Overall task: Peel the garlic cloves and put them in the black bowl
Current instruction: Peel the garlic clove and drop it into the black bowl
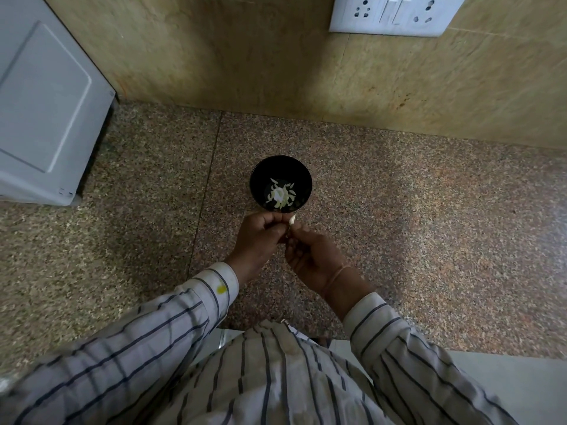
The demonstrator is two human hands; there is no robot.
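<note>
From my feed, the left hand (260,237) and right hand (310,259) meet with curled fingers, and both pinch one pale garlic clove (292,220) at their tips. The clove is just beside the near rim of the small round black bowl (260,170) on the speckled brown granite tabletop (399,210). Pale peeled garlic pieces (280,194) lie in the bowl. A white boxy appliance (46,102) stands well apart at the left.

speckled granite counter (399,210), beige tiled wall (230,50), white switchboard (395,13), possibly an appliance (43,111)
</note>
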